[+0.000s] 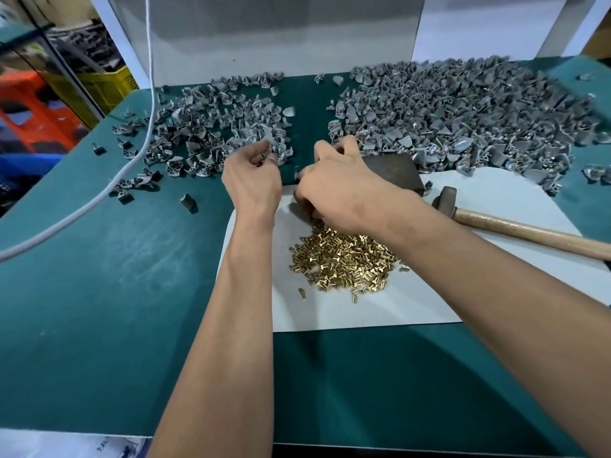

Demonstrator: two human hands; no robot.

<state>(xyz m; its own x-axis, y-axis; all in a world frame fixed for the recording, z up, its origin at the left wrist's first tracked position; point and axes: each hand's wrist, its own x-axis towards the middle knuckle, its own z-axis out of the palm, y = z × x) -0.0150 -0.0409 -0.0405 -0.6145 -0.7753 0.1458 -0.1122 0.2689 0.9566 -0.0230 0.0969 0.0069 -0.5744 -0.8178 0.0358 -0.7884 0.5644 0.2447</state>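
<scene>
The left hand (pixel 251 175) hovers at the near edge of the left pile of grey parts (pixel 215 127), its fingers curled in and pinching a few small brass rivets (pixel 261 159). They are too small to tell which way they point.

The right hand (pixel 334 186) lies over the left end of a dark metal block (pixel 393 170), with its fingers curled downward. A small grey part (pixel 297 175) shows just past its fingertips, but whether the hand grips it cannot be told, since the fingers hide the contact.

The block rests on the far part of a white sheet (pixel 429 292). Its long axis runs across the person, left to right, with the left end a little nearer.

Just below the right hand lies a heap of loose brass rivets (pixel 344 259) on the sheet. To the right lies a hammer (pixel 444 201) — head beside the block, wooden handle running off to the lower right. A bigger pile of grey parts (pixel 463 110) lies beyond on the green table (pixel 99 276).
</scene>
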